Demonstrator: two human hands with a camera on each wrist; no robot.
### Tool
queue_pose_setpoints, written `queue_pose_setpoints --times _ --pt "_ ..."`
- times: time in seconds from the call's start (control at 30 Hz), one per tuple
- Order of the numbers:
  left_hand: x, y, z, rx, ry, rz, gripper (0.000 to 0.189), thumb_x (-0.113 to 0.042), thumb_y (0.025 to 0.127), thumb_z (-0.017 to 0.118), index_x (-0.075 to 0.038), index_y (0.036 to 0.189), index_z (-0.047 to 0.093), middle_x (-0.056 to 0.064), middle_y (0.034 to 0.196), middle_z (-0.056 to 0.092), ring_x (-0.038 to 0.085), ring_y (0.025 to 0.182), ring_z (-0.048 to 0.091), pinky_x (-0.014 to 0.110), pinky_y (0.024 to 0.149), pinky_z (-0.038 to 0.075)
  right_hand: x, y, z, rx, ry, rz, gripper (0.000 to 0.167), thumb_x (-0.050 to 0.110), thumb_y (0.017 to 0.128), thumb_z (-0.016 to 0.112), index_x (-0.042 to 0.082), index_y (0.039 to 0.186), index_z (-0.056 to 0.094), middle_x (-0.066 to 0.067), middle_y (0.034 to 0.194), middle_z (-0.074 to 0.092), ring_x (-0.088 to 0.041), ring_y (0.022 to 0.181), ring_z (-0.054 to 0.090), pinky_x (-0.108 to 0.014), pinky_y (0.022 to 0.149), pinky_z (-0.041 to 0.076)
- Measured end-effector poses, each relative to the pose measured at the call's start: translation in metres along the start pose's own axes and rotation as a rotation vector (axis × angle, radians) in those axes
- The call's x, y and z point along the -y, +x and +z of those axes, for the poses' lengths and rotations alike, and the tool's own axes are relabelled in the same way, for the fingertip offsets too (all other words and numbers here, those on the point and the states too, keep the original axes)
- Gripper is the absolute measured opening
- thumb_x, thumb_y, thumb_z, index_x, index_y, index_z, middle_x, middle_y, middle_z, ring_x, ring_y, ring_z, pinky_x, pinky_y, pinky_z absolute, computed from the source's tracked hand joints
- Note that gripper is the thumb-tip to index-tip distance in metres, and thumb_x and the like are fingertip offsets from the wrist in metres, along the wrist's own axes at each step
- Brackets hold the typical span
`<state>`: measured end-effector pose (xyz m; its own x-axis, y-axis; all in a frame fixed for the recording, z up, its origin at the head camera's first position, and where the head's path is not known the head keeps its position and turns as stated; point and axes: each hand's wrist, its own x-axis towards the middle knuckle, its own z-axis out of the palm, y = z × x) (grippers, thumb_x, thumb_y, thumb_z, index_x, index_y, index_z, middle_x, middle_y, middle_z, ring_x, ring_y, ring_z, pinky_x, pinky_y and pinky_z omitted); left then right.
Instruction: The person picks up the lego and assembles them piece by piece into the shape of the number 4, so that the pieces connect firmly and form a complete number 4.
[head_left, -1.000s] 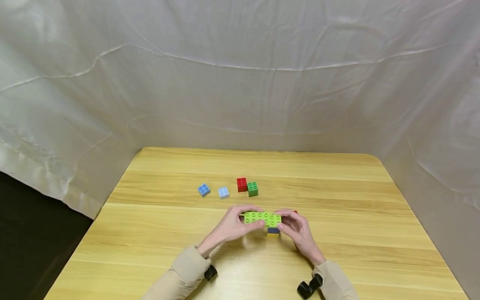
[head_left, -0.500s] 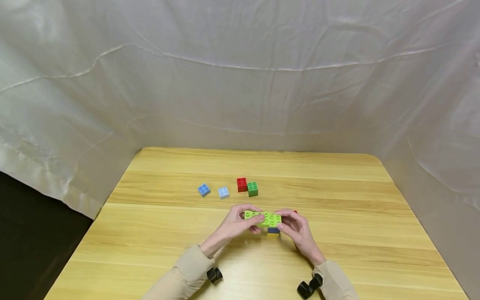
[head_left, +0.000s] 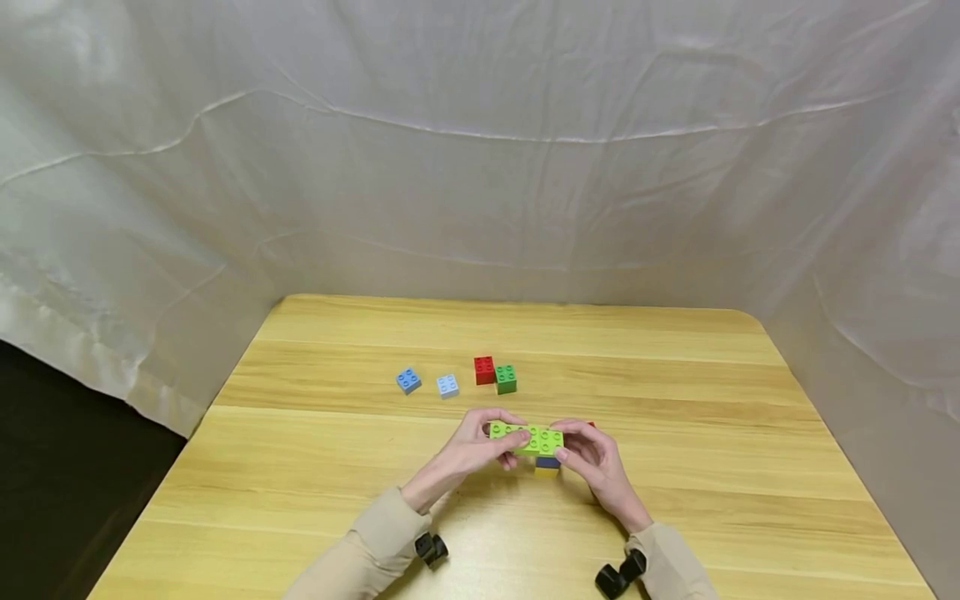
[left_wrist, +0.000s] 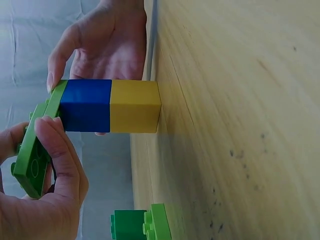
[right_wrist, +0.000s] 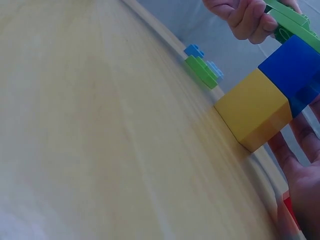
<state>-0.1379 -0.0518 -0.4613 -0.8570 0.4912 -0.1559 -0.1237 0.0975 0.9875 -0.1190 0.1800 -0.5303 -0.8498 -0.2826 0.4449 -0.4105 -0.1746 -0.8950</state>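
A stack stands on the table, with a yellow block (left_wrist: 135, 106) at the bottom and a blue block (left_wrist: 86, 105) on it. Across its top lie light green bricks (head_left: 551, 442), which jut out to the left beyond the blue block. My left hand (head_left: 467, 450) pinches this overhanging left part, thumb over the studs and fingertips below. From the right, my right hand (head_left: 602, 471) holds the other end between thumb and fingers, its palm behind the stack in the left wrist view. Both hands hide parts of the light green bricks.
Farther back on the wooden table (head_left: 675, 367) sit a red brick (head_left: 483, 370), a green brick (head_left: 506, 379), a light blue brick (head_left: 447, 386) and a blue brick (head_left: 408, 381). A flat light green brick (right_wrist: 201, 72) lies beyond the stack. Something red (right_wrist: 290, 207) shows beside my right hand.
My left thumb has shifted from the near edge of the light green bricks onto their studs, and fingertips now show beneath. My right hand and the loose bricks have stayed in place.
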Motion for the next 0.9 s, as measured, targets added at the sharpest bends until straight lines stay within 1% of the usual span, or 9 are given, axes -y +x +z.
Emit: queue_pose_setpoints --times 0.1,0.23,0.4,0.53,0.63,0.77,0.9 --pt "0.0 0.001 0.001 -0.001 -0.004 -0.006 0.035 -0.012 0.094 0.069 0.008 0.121 0.063 0.022 0.098 0.074 0.006 0.06 0.063 0.023 0.063 0.061 0.001 0.0 0.0 -0.002 -0.005 0.009 0.028 -0.012 0.093 0.055 -0.016 0.121 0.057 0.005 0.125 0.064 -0.008 0.113 0.064 -0.018 0.101 0.053" --pt "0.0 0.001 0.001 -0.01 -0.01 -0.012 0.035 -0.013 0.094 0.069 0.008 0.122 0.062 0.021 0.098 0.074 0.007 0.06 0.063 0.023 0.063 0.061 0.003 0.001 -0.001 0.003 -0.012 0.029 0.029 -0.012 0.093 0.055 -0.017 0.121 0.056 0.006 0.125 0.064 -0.007 0.112 0.064 -0.017 0.1 0.053" --pt "0.001 0.001 0.001 -0.015 -0.024 -0.017 0.034 -0.013 0.094 0.069 0.008 0.121 0.062 0.022 0.098 0.073 0.006 0.061 0.064 0.023 0.064 0.061 0.006 0.002 -0.004 0.024 -0.021 0.072 0.03 -0.01 0.094 0.056 -0.017 0.122 0.055 0.007 0.125 0.064 -0.007 0.112 0.064 -0.018 0.1 0.054" --pt "0.002 0.0 0.0 -0.012 -0.03 -0.012 0.034 -0.013 0.095 0.068 0.008 0.121 0.061 0.021 0.099 0.073 0.006 0.062 0.064 0.022 0.064 0.061 0.006 0.002 -0.005 0.049 -0.025 0.125 0.034 -0.01 0.092 0.061 -0.017 0.125 0.054 0.008 0.126 0.063 -0.006 0.114 0.064 -0.018 0.102 0.053" --pt "0.003 0.001 0.0 -0.009 -0.029 -0.011 0.034 -0.013 0.095 0.068 0.008 0.121 0.061 0.021 0.099 0.073 0.007 0.062 0.065 0.023 0.065 0.061 0.006 0.002 -0.005 0.057 -0.067 0.163 0.04 -0.009 0.089 0.067 -0.015 0.126 0.055 0.01 0.126 0.063 -0.004 0.115 0.064 -0.018 0.102 0.053" --pt "0.003 0.0 -0.001 -0.014 -0.028 -0.013 0.033 -0.013 0.095 0.068 0.006 0.121 0.062 0.02 0.099 0.074 0.008 0.062 0.066 0.031 0.068 0.064 0.008 0.004 -0.005 0.044 -0.133 0.187 0.043 -0.005 0.086 0.073 -0.012 0.126 0.057 0.013 0.124 0.063 -0.005 0.112 0.064 -0.018 0.099 0.055" --pt "0.003 -0.001 -0.002 -0.022 -0.028 -0.011 0.033 -0.013 0.095 0.069 0.005 0.122 0.062 0.023 0.098 0.074 0.01 0.063 0.068 0.043 0.074 0.066 0.011 0.004 -0.004 0.032 -0.143 0.193 0.044 -0.005 0.085 0.074 -0.012 0.125 0.057 0.014 0.123 0.063 -0.006 0.111 0.065 -0.018 0.099 0.055"
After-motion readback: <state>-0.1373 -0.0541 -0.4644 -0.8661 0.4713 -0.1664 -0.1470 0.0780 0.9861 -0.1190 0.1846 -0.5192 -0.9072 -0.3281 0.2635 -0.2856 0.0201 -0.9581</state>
